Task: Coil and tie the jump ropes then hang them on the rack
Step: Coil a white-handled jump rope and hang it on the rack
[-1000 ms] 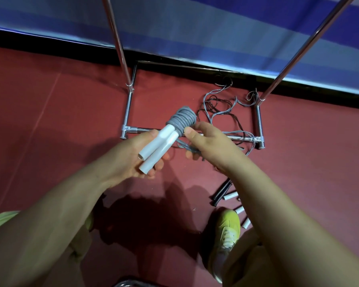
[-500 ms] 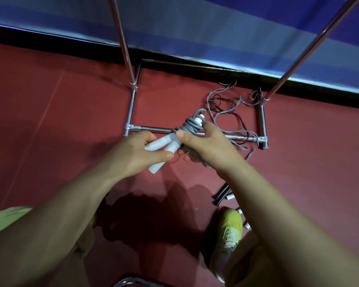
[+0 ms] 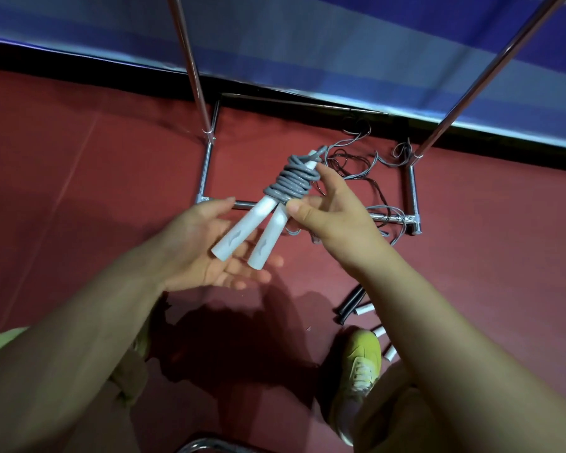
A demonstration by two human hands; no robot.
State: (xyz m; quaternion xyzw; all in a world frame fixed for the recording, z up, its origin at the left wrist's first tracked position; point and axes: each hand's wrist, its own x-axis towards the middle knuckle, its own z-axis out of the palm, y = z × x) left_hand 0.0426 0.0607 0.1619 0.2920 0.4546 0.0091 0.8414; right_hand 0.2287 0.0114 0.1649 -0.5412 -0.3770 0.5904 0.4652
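At the centre of the frame our right hand [image 3: 334, 220] has its grip on the jump rope [image 3: 290, 183]: thumb and curled fingers pinch the bundle just where the grey cord wraps meet the two white handles [image 3: 249, 233]. Our left hand [image 3: 206, 250] lies open beneath, palm up with fingers spread, and the handle ends hover over or lightly rest on it; we cannot tell whether they touch.

The cord is wound tightly round the upper part of the handles, so we judge this rope coiled and very nearly tied. Whether the loose end is properly tucked is hidden behind our right fingers.

Moving outward, much is left. Right of centre, more grey and dark cords [image 3: 370, 178] lie tangled across the lower bar of the rack [image 3: 412, 194]. At lower right, beside our yellow shoe [image 3: 360, 361], black handles [image 3: 350, 304] and several white handle ends [image 3: 366, 308] lie on the red floor [image 3: 79, 191], all of them uncoiled.

The rack's two uprights run out of the top of the frame, and nothing hangs on the parts we can see. So, as we judge it, one rope is close to ready for hanging and the rest are not yet begun.
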